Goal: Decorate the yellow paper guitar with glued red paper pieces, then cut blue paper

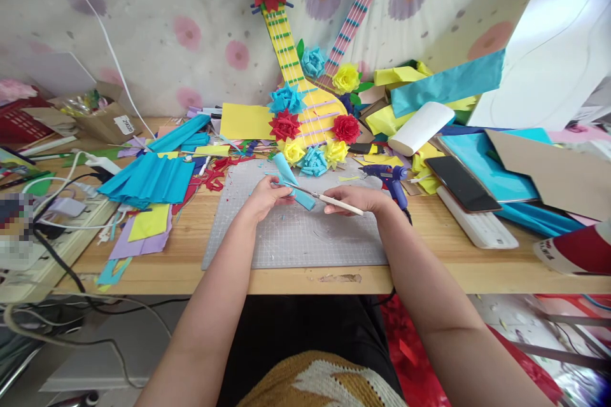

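Note:
Over the grey cutting mat (286,248) my left hand (268,197) pinches a folded strip of light blue paper (285,168). Closed around the pale handles of a pair of scissors (340,205) is my right hand (356,196). The scissor blades point left and lie across the strip, close to my left fingers. One end of the strip sticks up beyond the blades, while another part hangs below them toward the right. Just behind my right hand lies a blue hot glue gun (387,178).
A yellow paper guitar (315,108) with paper flowers leans at the back, beside a pink one (351,25). Blue crepe paper (150,178) and a power strip (28,261) are left. A phone (462,183) and a red-and-white cup (577,249) stand right.

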Demonstrator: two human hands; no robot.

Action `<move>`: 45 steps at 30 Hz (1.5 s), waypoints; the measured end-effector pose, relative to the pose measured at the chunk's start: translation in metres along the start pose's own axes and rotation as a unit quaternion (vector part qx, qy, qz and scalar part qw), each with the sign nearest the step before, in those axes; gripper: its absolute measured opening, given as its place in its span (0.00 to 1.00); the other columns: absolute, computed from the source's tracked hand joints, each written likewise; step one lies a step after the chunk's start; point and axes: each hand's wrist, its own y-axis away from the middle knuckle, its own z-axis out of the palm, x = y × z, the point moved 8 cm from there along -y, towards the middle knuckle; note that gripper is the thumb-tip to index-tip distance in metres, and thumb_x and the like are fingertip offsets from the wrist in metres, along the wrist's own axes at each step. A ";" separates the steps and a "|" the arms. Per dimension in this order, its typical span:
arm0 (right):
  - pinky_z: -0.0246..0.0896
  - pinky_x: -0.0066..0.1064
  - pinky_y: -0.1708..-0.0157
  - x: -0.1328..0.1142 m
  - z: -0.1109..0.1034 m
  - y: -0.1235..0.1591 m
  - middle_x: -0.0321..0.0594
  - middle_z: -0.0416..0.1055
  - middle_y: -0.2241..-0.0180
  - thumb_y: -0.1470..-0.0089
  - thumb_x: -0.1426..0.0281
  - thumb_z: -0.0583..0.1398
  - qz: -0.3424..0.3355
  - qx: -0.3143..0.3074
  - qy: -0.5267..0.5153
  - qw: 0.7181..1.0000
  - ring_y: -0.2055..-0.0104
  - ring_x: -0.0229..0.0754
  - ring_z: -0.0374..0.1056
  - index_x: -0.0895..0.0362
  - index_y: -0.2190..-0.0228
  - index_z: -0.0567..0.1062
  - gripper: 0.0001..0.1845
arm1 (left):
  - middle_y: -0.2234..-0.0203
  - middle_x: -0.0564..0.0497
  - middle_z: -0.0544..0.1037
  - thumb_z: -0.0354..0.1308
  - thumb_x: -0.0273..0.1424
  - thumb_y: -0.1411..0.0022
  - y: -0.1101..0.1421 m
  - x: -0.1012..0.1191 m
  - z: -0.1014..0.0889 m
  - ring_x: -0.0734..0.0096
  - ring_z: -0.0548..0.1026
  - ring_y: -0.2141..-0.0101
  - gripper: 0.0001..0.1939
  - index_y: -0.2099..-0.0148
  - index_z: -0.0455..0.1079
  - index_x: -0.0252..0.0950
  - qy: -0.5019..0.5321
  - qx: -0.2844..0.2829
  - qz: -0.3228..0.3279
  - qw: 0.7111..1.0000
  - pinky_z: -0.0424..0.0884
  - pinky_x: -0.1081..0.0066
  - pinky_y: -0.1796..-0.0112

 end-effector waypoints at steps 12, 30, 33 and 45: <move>0.52 0.29 0.73 0.000 -0.018 0.004 0.37 0.67 0.72 0.58 0.41 0.54 0.027 0.099 0.158 0.982 0.70 0.39 0.61 0.56 0.70 0.65 0.30 | 0.82 0.58 0.73 0.68 0.25 0.61 0.003 -0.004 0.004 0.70 0.75 0.78 0.27 0.68 0.51 0.38 -0.087 -0.047 -0.016 0.995 0.73 0.69 0.75; 0.48 0.30 0.76 0.001 -0.029 0.037 0.42 0.74 0.65 0.58 0.42 0.53 0.149 0.178 0.338 0.912 0.65 0.48 0.68 0.52 0.67 0.71 0.29 | 0.82 0.61 0.73 0.67 0.31 0.64 -0.005 0.019 -0.010 0.74 0.73 0.79 0.27 0.69 0.49 0.39 -0.093 0.006 0.133 0.987 0.71 0.71 0.74; 0.47 0.28 0.76 -0.004 -0.034 0.039 0.38 0.73 0.70 0.57 0.43 0.54 0.095 0.209 0.297 0.927 0.70 0.42 0.66 0.52 0.70 0.70 0.27 | 0.81 0.61 0.73 0.66 0.29 0.63 -0.006 0.023 -0.011 0.75 0.73 0.78 0.26 0.70 0.49 0.39 -0.109 0.022 0.167 0.980 0.70 0.71 0.73; 0.49 0.28 0.75 -0.031 -0.023 0.007 0.35 0.66 0.77 0.58 0.49 0.58 -0.072 0.362 0.086 0.925 0.74 0.38 0.61 0.55 0.75 0.63 0.22 | 0.76 0.62 0.70 0.64 0.29 0.59 0.001 0.016 0.014 0.72 0.76 0.77 0.27 0.68 0.46 0.40 -0.072 -0.078 0.142 0.984 0.72 0.70 0.73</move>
